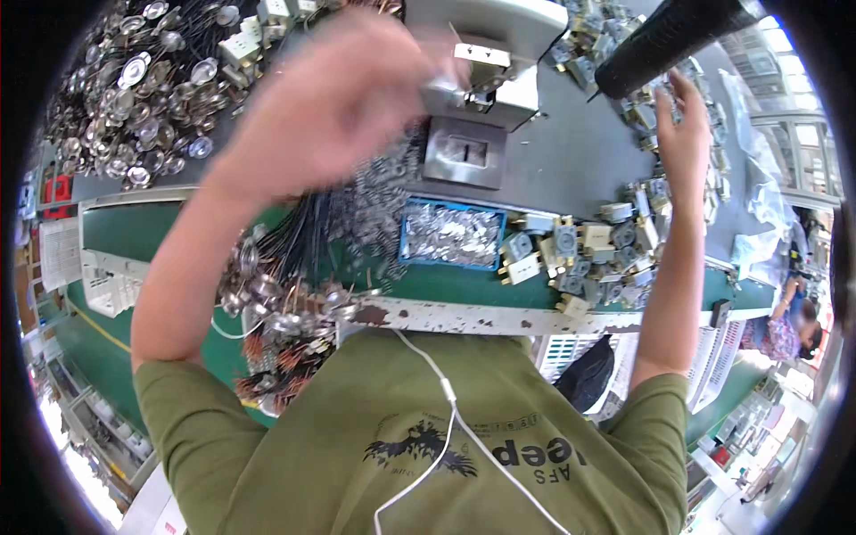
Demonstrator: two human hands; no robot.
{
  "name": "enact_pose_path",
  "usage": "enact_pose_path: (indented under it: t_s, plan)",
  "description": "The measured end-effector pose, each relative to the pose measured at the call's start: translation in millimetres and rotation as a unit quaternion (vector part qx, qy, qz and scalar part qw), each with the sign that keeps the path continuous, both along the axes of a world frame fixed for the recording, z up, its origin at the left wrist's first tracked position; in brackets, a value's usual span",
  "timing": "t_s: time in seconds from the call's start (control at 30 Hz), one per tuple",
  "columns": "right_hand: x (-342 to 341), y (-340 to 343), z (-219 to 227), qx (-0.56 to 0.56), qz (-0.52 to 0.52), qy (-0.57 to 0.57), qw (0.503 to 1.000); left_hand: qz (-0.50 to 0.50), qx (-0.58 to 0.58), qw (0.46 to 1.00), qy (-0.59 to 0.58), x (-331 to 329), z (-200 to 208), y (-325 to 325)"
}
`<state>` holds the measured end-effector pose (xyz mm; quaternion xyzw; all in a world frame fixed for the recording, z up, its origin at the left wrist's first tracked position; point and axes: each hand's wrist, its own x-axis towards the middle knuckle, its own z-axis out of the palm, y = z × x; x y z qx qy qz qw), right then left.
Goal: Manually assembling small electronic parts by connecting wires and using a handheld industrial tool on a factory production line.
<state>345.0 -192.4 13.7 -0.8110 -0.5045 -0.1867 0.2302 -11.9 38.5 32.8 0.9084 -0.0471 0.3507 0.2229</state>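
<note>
My left hand (pixel 343 102), smeared by motion, is raised in front of a grey bench machine (pixel 526 22). Its fingertips are close to a white plastic part (pixel 482 54) at the machine's front; whether they grip anything is hidden by the blur. Below sits a square metal block (pixel 465 153) with a slot. My right hand (pixel 685 134) reaches to the far right, thumb and forefinger apart, over a heap of cream and grey plastic parts (pixel 642 116). No held thing shows in it. A thick black tube (pixel 673 49) slants just beyond that hand.
A blue tray (pixel 404 234) of small metal pieces lies near the bench's front edge (pixel 446 316). Beside it are more cream and grey parts (pixel 593 254) and loose coil springs (pixel 370 205). Silver discs with black wires (pixel 134 98) are heaped at left. Another person (pixel 785 330) is far right.
</note>
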Motion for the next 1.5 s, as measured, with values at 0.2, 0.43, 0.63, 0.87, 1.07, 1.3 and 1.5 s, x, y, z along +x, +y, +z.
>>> enact_pose_path:
  t_s: [0.2, 0.43, 0.63, 0.87, 1.07, 1.3, 1.5]
  plan:
    - [22, 8, -29, -0.142, -0.08, 0.004, 0.987, 0.352, 0.111, 0.925, 0.088, -41, 24, 77]
    - [18, 5, -39, -0.172, -0.072, 0.04, 0.982, 0.082, -0.01, 0.996, -0.038, -53, -26, 82]
    - [14, -7, -39, -0.161, -0.042, 0.062, 0.984, 0.136, 0.198, 0.934, 0.264, -27, -17, 5]
    - [-94, -34, -7, 0.05, 0.139, 0.416, 0.897, 0.132, 0.305, 0.897, 0.292, -6, -44, 6]
    - [-149, -26, -5, 0.025, 0.201, 0.19, 0.961, 0.119, 0.237, 0.926, 0.268, -19, -32, 7]
    - [-157, -12, 8, 0.045, 0.303, 0.065, 0.95, 0.107, 0.046, 0.942, 0.314, -23, -12, -1]
    - [-164, -8, 11, 0.036, 0.322, 0.105, 0.94, 0.09, -0.002, 0.946, 0.312, -27, -14, -2]
